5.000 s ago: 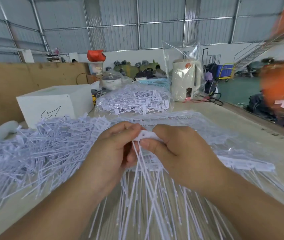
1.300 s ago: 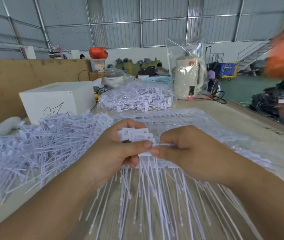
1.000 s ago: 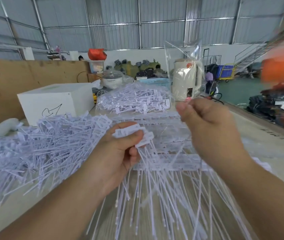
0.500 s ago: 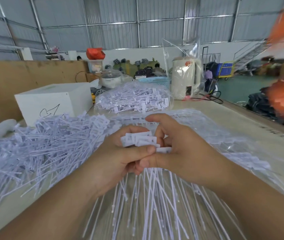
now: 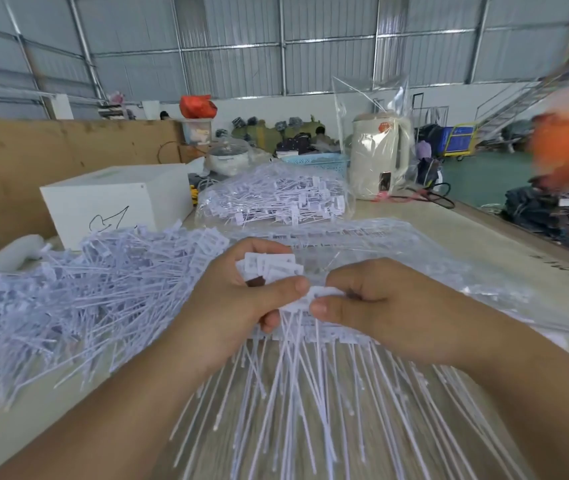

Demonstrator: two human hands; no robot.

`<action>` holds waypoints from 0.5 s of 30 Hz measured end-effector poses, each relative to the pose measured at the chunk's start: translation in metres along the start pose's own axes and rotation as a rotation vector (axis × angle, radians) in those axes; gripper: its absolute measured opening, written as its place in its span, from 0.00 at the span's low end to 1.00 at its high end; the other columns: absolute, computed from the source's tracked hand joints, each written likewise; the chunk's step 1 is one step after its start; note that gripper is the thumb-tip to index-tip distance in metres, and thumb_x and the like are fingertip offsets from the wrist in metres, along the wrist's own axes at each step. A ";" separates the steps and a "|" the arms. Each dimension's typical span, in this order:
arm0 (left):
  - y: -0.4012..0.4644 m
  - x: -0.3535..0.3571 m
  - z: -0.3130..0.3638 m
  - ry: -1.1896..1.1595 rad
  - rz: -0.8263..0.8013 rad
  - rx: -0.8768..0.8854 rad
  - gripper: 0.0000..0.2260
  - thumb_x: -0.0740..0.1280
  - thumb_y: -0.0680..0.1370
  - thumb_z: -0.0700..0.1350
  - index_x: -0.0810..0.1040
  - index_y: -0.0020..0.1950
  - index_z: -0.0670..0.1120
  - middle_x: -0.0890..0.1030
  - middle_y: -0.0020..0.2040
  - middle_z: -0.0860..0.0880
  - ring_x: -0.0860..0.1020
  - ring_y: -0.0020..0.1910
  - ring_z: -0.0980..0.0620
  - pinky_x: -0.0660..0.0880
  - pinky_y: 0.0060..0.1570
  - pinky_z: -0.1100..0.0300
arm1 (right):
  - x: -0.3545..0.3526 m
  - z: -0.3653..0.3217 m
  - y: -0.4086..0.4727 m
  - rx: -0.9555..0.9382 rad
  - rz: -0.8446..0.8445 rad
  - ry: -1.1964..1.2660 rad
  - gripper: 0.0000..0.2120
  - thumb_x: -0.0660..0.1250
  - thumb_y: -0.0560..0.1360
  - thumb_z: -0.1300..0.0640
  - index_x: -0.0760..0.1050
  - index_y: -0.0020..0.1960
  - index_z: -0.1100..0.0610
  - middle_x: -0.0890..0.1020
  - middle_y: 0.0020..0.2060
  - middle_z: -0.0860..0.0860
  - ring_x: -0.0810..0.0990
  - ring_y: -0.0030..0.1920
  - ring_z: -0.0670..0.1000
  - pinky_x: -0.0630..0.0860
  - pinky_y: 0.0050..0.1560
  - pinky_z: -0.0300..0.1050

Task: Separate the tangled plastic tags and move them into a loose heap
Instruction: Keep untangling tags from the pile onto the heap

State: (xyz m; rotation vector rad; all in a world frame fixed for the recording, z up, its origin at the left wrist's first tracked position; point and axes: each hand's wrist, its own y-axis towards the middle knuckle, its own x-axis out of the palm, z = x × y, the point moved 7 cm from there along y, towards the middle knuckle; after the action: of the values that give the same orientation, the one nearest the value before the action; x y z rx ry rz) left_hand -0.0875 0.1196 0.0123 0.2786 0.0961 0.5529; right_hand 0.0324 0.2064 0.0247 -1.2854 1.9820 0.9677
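Observation:
My left hand (image 5: 231, 306) grips a small stack of white plastic tag heads (image 5: 271, 266), their thin tails hanging down toward me (image 5: 286, 393). My right hand (image 5: 380, 306) pinches one tag head (image 5: 321, 294) between thumb and forefinger, right beside the left thumb. A big loose heap of separated tags (image 5: 68, 299) lies on the table to the left. Under and behind my hands a clear plastic bag of joined tag strips (image 5: 397, 251) is spread out.
A second bag of tags (image 5: 276, 199) sits further back, with a white box (image 5: 116, 206) to its left and a bagged cream kettle (image 5: 378, 154) to its right. A brown board (image 5: 51, 150) stands behind. The wooden table (image 5: 484, 230) runs right to its edge.
The right hand went up and away pulling a tag free, came back to the stack, and now pinches another tag head beside the left thumb. The left hand kept holding its stack.

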 end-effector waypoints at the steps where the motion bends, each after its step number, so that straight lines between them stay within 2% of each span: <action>1: 0.000 -0.001 0.002 -0.008 0.017 0.016 0.18 0.79 0.55 0.51 0.82 0.43 0.53 0.79 0.34 0.44 0.71 0.22 0.53 0.70 0.22 0.62 | -0.001 -0.002 0.000 -0.011 0.024 -0.006 0.21 0.65 0.78 0.46 0.64 0.31 0.52 0.66 0.25 0.44 0.64 0.26 0.44 0.62 0.30 0.39; 5: 0.000 -0.002 0.009 -0.096 0.096 0.088 0.13 0.76 0.60 0.48 0.82 0.43 0.55 0.80 0.34 0.49 0.71 0.23 0.54 0.69 0.22 0.64 | -0.010 -0.006 -0.001 -0.018 0.222 0.062 0.22 0.66 0.78 0.48 0.63 0.28 0.49 0.65 0.22 0.44 0.63 0.24 0.44 0.61 0.28 0.39; 9: -0.003 -0.001 0.012 -0.186 0.182 0.092 0.08 0.74 0.64 0.46 0.82 0.41 0.56 0.80 0.33 0.52 0.72 0.25 0.56 0.68 0.22 0.65 | -0.010 -0.013 -0.003 -0.036 0.368 0.024 0.21 0.66 0.78 0.48 0.63 0.30 0.52 0.66 0.22 0.46 0.63 0.24 0.45 0.62 0.29 0.44; 11: -0.006 -0.001 0.010 -0.264 0.225 0.052 0.08 0.74 0.67 0.42 0.82 0.43 0.54 0.81 0.33 0.52 0.71 0.24 0.57 0.68 0.21 0.67 | -0.015 -0.017 -0.006 -0.029 0.496 0.055 0.22 0.66 0.78 0.48 0.61 0.29 0.52 0.65 0.21 0.45 0.62 0.23 0.45 0.59 0.24 0.38; 13: -0.007 0.000 0.005 -0.367 0.264 -0.023 0.08 0.72 0.70 0.38 0.80 0.45 0.50 0.81 0.32 0.53 0.70 0.21 0.60 0.67 0.20 0.69 | -0.034 -0.009 -0.014 0.006 0.694 0.226 0.22 0.65 0.78 0.48 0.62 0.31 0.57 0.63 0.20 0.44 0.60 0.21 0.43 0.58 0.21 0.32; 15: -0.008 0.002 0.002 -0.390 0.270 -0.059 0.08 0.72 0.71 0.37 0.80 0.45 0.50 0.81 0.31 0.53 0.69 0.20 0.60 0.67 0.20 0.69 | -0.051 -0.002 -0.020 -0.013 0.780 0.335 0.25 0.63 0.78 0.45 0.63 0.35 0.64 0.62 0.23 0.46 0.60 0.23 0.44 0.59 0.21 0.34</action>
State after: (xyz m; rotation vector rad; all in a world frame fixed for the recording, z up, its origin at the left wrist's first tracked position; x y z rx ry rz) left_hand -0.0810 0.1136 0.0119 0.3400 -0.3398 0.7574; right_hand 0.0698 0.2249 0.0611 -0.6852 2.8355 1.1490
